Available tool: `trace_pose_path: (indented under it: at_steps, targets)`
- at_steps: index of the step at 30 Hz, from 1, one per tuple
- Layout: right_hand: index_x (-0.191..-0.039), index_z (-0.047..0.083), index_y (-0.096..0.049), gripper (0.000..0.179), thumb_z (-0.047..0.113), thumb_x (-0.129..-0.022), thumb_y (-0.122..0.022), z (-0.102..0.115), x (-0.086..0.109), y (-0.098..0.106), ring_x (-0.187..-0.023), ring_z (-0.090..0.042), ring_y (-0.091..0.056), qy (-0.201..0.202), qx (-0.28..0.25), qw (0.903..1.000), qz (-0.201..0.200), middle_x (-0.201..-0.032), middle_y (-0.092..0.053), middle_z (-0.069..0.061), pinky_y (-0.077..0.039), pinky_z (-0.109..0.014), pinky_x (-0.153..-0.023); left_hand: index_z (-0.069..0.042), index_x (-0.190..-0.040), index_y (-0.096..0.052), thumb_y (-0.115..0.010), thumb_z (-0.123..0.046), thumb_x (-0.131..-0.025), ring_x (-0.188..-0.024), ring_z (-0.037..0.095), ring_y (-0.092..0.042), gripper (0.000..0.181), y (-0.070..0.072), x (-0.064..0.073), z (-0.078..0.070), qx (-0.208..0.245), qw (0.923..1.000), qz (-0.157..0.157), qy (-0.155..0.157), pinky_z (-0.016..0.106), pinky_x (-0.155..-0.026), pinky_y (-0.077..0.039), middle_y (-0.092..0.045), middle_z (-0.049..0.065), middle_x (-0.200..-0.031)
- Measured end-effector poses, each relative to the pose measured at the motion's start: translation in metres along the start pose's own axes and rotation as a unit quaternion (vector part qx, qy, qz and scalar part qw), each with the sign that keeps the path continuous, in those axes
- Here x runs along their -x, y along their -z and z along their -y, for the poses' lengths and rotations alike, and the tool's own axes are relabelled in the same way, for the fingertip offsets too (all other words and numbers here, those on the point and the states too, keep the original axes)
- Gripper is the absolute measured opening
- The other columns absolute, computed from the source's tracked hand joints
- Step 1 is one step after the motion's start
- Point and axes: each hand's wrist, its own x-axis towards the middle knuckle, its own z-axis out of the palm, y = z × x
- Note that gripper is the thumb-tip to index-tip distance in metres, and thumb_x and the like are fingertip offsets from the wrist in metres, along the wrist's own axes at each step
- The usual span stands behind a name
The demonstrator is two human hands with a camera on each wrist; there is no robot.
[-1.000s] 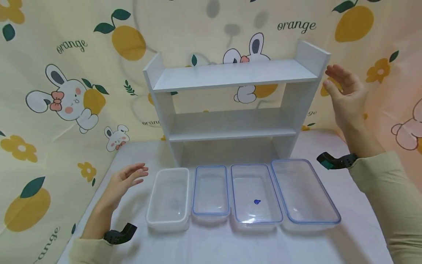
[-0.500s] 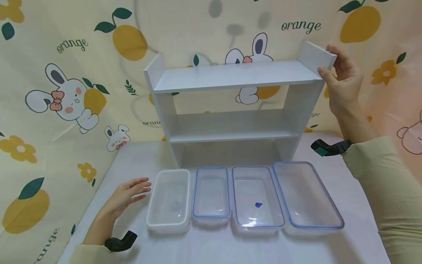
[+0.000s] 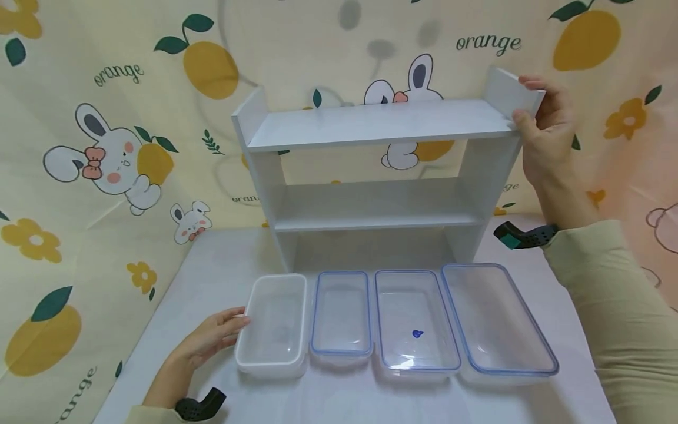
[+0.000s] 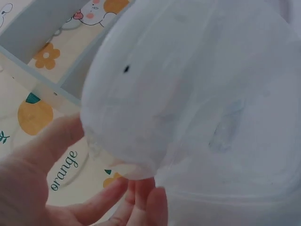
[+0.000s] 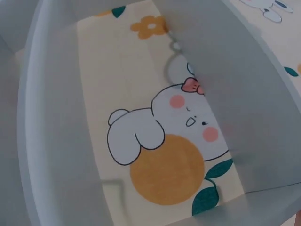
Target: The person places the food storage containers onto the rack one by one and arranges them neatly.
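My right hand (image 3: 548, 129) grips the upper right side of a white shelf unit (image 3: 371, 219), thumb on the front edge and fingers over the top of the panel. My left hand (image 3: 212, 335) is at the left edge of a clear food container (image 3: 272, 324) with a whitish lid. In the left wrist view, the thumb and fingers (image 4: 51, 141) lie on two sides of that container's rounded corner (image 4: 141, 103). The right wrist view looks into the shelf unit (image 5: 47, 113), its boards framing the printed cloth behind.
Right of that container stand a small blue-rimmed container (image 3: 341, 318), a larger one (image 3: 415, 306) with a blue mark on its lid, and the largest (image 3: 500, 318) at the end. They rest on a white-covered table (image 3: 339, 406). A printed cloth (image 3: 318, 47) hangs behind.
My right hand moved left onto the shelf unit's side panel and now grips it. My left hand came toward me and slightly right, reaching the whitish-lidded container's edge.
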Motion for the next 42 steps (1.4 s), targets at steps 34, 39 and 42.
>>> trace_pose_path:
  at_steps: [34, 39, 42]
  targets:
    - [-0.115, 0.01, -0.054, 0.044, -0.019, -0.087, -0.037, -0.009, 0.004, -0.004, -0.132, -0.023, -0.037, -0.006, 0.07, 0.9974, 0.015, -0.134, -0.048, -0.003, -0.028, -0.032, -0.12, -0.017, -0.096, -0.063, -0.05, -0.019, -0.098, -0.085, -0.001, -0.064, 0.013, 0.001, -0.009, 0.021, 0.166, 0.9818, 0.088, -0.023, 0.016, -0.077, -0.056, -0.066, -0.012, -0.091]
    - [-0.114, 0.01, -0.054, 0.043, -0.019, -0.087, -0.038, -0.009, 0.005, -0.002, -0.131, -0.023, -0.038, -0.004, 0.072, 0.9974, 0.007, -0.134, -0.049, -0.004, -0.029, -0.031, -0.119, -0.018, -0.097, -0.063, -0.05, -0.02, -0.098, -0.087, -0.001, -0.064, 0.014, 0.001, -0.006, 0.015, 0.16, 0.9823, 0.092, -0.033, 0.017, -0.079, -0.056, -0.066, -0.013, -0.092]
    - [-0.114, 0.01, -0.055, 0.043, -0.019, -0.087, -0.038, -0.01, 0.006, -0.002, -0.13, -0.022, -0.038, -0.006, 0.068, 0.9977, 0.004, -0.134, -0.049, -0.004, -0.029, -0.031, -0.119, -0.021, -0.097, -0.063, -0.049, -0.02, -0.098, -0.088, -0.001, -0.064, 0.014, 0.003, -0.003, 0.01, 0.154, 0.9821, 0.097, -0.049, 0.017, -0.079, -0.055, -0.067, -0.014, -0.093]
